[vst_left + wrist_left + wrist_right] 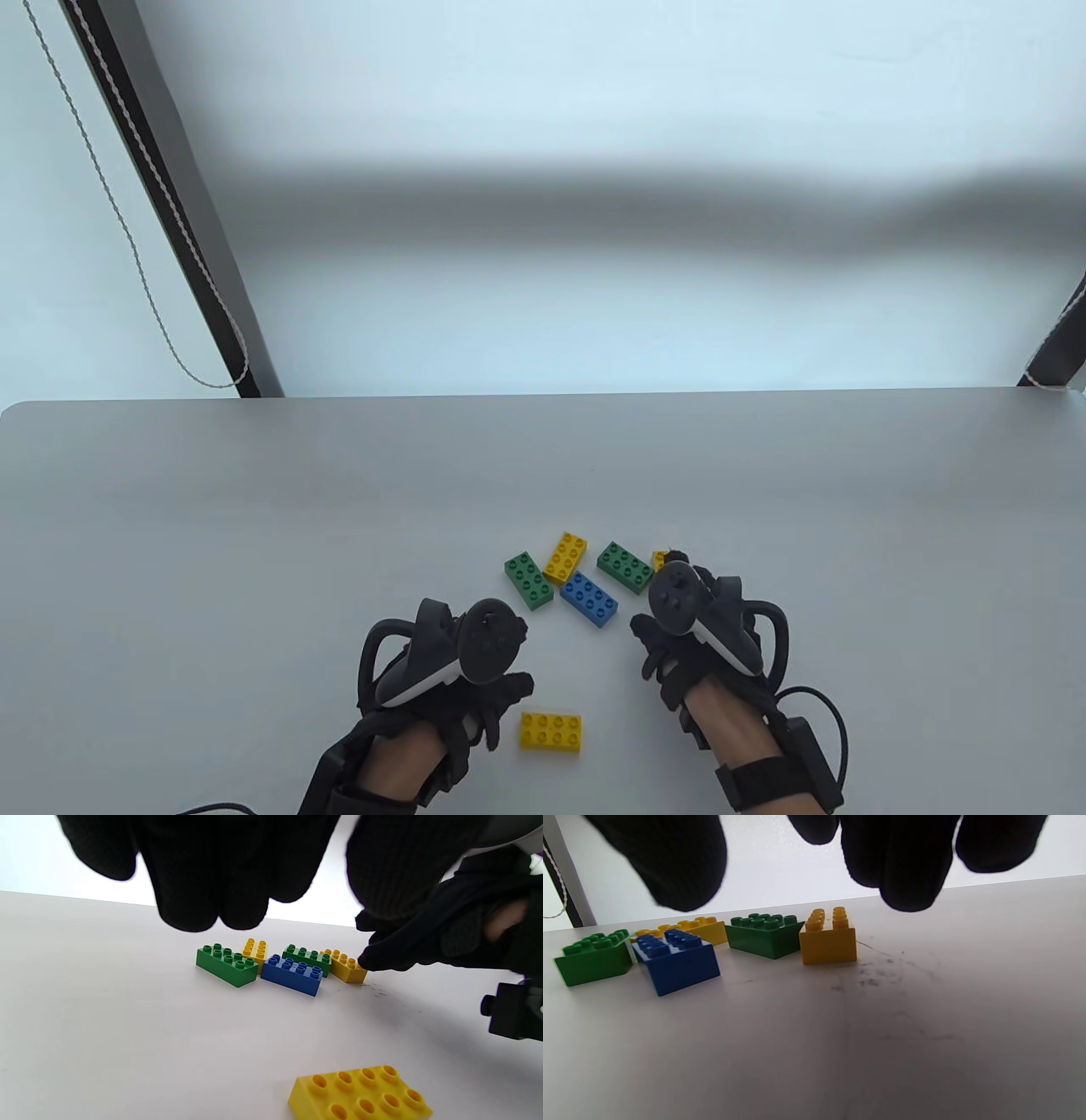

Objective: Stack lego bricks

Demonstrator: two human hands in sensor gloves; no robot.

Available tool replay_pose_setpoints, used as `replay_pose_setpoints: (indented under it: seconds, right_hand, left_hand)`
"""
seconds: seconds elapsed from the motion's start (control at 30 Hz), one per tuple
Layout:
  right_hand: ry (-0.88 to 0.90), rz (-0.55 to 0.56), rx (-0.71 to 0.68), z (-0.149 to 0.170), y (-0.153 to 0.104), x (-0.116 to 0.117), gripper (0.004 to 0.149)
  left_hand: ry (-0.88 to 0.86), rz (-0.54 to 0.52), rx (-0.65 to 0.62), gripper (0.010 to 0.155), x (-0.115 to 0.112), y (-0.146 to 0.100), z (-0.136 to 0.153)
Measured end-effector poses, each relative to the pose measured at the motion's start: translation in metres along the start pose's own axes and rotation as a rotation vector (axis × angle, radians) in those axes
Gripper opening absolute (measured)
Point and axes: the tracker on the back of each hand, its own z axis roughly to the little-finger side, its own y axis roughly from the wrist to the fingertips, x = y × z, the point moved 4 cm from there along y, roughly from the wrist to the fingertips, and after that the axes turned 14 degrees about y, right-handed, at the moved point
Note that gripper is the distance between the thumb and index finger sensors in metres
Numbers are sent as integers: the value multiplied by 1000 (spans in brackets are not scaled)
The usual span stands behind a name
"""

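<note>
Both gloved hands enter the table view from below: left hand [458, 671] and right hand [687, 628], knit fingers loose, holding nothing. Six glossy studded rectangular bricks lie on the smooth grey worktop [212, 526]: three yellow, two green, one blue. Left wrist view: one yellow brick [360, 1094] apart, nearest. Right wrist view: blue brick [676, 961] beside a green brick [591, 957].

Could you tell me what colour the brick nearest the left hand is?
Yellow brick, clearest in the table view.
</note>
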Motion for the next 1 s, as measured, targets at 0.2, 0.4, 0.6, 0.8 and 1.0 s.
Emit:
replay_pose_setpoints:
  seconds: [0.2, 0.4, 0.6, 0.8, 1.0]
  right_hand:
    - [-80, -11, 70, 1, 20, 8, 88]
    - [-128, -33, 116, 2, 32, 17, 84]
    - [-157, -28, 145, 2, 39, 21, 81]
    - [-162, -21, 148, 4, 42, 23, 77]
    - [-178, -9, 136, 5, 42, 21, 72]
  left_hand:
    - [-21, -15, 8, 65, 2, -1, 3]
    - [-38, -20, 13, 64, 2, -1, 6]
    - [-46, -20, 10, 64, 2, -1, 6]
    - [-48, -18, 10, 64, 2, -1, 7]
    - [-18, -18, 18, 65, 1, -1, 6]
